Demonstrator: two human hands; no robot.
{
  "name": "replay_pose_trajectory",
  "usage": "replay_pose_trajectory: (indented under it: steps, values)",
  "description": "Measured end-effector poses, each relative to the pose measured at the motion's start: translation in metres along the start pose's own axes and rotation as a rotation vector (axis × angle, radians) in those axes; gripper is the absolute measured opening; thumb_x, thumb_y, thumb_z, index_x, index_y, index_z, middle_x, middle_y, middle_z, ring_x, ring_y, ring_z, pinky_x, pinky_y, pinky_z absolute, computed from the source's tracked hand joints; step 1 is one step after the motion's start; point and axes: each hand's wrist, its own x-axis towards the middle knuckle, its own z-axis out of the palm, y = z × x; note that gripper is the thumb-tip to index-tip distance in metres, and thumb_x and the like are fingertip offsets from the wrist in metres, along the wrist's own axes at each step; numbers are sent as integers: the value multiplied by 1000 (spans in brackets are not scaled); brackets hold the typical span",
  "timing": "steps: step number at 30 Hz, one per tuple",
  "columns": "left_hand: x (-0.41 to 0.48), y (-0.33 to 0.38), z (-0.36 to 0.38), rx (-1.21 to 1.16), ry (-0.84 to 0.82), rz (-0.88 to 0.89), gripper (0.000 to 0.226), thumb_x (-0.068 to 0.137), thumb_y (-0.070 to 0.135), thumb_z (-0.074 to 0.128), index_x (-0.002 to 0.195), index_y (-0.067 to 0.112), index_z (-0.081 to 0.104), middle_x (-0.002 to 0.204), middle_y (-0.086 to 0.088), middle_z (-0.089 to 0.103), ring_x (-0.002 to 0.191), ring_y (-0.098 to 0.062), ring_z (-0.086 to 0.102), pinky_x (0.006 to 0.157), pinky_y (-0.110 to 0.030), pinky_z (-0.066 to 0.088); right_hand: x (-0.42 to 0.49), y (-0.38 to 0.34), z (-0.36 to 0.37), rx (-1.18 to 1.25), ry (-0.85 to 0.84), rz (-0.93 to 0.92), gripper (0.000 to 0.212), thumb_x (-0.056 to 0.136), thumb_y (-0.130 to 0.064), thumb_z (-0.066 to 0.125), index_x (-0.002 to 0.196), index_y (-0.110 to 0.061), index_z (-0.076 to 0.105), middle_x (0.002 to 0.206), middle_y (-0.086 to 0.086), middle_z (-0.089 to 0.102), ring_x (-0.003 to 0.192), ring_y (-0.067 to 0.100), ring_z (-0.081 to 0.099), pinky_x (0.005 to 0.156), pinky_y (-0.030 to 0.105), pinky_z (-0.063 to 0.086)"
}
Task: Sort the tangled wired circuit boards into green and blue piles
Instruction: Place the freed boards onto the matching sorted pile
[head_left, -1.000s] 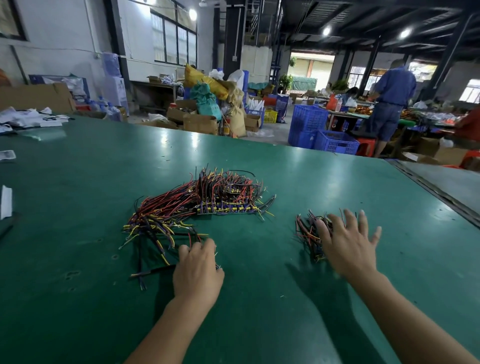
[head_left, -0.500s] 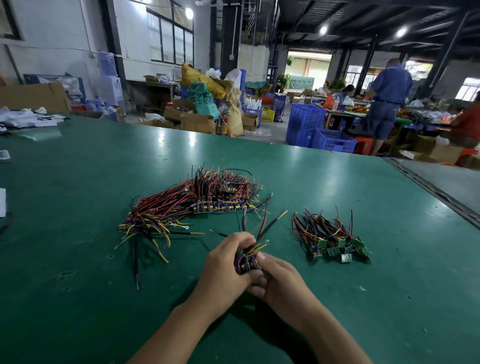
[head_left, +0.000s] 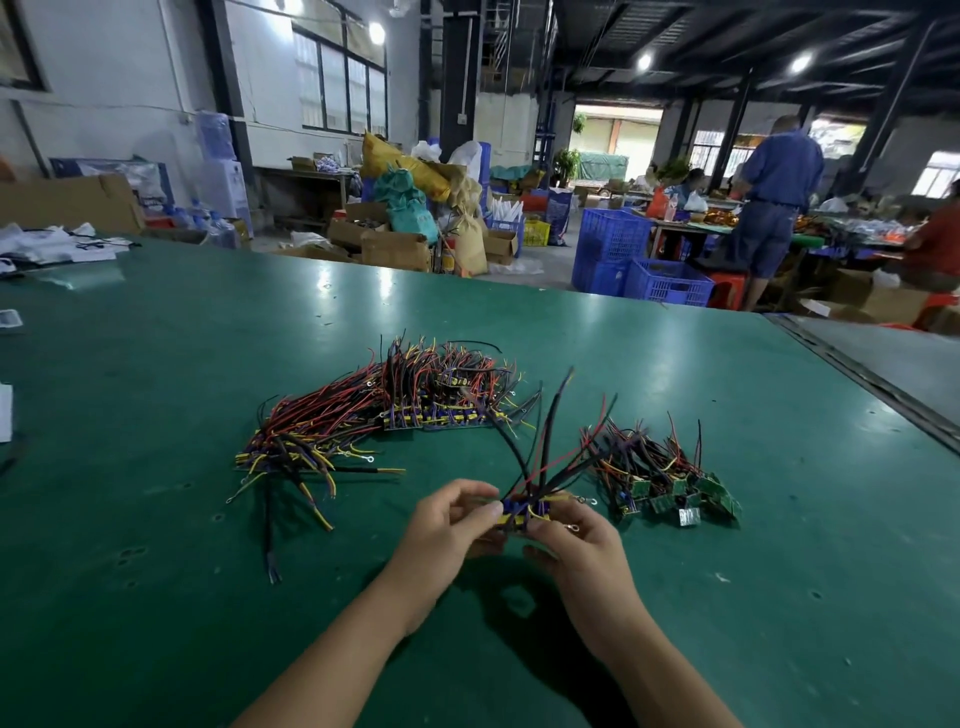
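Now both hands meet in front of the person, where a second ago they lay apart, the left hand (head_left: 447, 525) at the near edge of the tangle (head_left: 384, 415) and the right hand (head_left: 582, 540) flat over the green pile (head_left: 680, 488). Together they pinch a small clump (head_left: 522, 512) of boards just above the table (head_left: 156, 571), between tangle and pile, fingers curled round it from either side. Its wires fan up and to the right, more spread than half a second ago. The boards in the clump look blue with yellow parts, so it likely belongs on the blue side, once it is picked apart. The green pile now lies uncovered at the right, its boards facing the person. Neither pile sits in a container; both lie straight on the table. Blue crates (head_left: 667, 283) and cardboard boxes (head_left: 395, 249) stand far behind, and what they hold cannot be told.
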Motion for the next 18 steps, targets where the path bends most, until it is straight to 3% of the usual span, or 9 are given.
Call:
replay_pose_trajectory:
  steps: [3, 5, 7, 9, 13, 16, 18]
  values:
    - [0, -3, 4, -23, -31, -11, 12, 85, 1, 67, 96, 8, 69, 84, -5, 73, 78, -13, 68, 75, -32, 58, -1, -1, -3, -66, -72, -70, 24, 85, 7, 62, 83, -13, 74, 81, 6, 71, 77, 17, 64, 69, 26, 52]
    - [-1, -3, 3, -84, -51, -21, 16, 79, 6, 73, 95, 6, 69, 84, -5, 74, 79, -13, 69, 73, -29, 58, -1, -1, -4, -96, -121, -143, 13, 83, 0, 71, 89, -12, 73, 81, 5, 70, 76, 14, 63, 68, 21, 52]
    - [-1, -4, 1, -177, -72, -58, 29, 69, 16, 76, 95, 4, 69, 83, -6, 73, 77, -16, 69, 68, -29, 57, -2, 0, -4, -118, -155, -189, 22, 77, -9, 77, 98, -11, 72, 86, 6, 73, 79, 12, 65, 71, 20, 52]
    - [-1, -4, 0, -204, -48, -81, 29, 66, 19, 76, 90, 5, 71, 81, -8, 72, 73, -18, 70, 63, -28, 56, -2, 0, -3, -139, -142, -203, 31, 78, -3, 75, 106, -12, 69, 92, 5, 75, 84, 12, 67, 75, 20, 52]
    - [-1, -7, 2, -91, 66, 2, 3, 76, 13, 77, 75, 12, 74, 76, -3, 71, 68, -22, 71, 59, -30, 58, -4, 3, 1, -366, 50, -283, 39, 78, -7, 79, 108, -25, 63, 100, -8, 71, 91, 7, 68, 73, 19, 53]
    - [2, -12, 0, 71, 156, 108, 19, 80, 6, 76, 70, 22, 73, 70, 3, 69, 66, -20, 71, 60, -34, 59, -6, 6, 3, -577, 244, -387, 38, 74, -25, 83, 102, -30, 58, 102, -11, 62, 90, 2, 62, 72, 17, 51]
    - [5, -14, -2, 248, 205, 215, 18, 78, 10, 79, 69, 24, 70, 72, 7, 70, 69, -11, 69, 68, -31, 58, -6, 8, 4, -710, 239, -411, 31, 74, -33, 82, 96, -32, 60, 101, -14, 58, 94, 0, 58, 77, 22, 51]
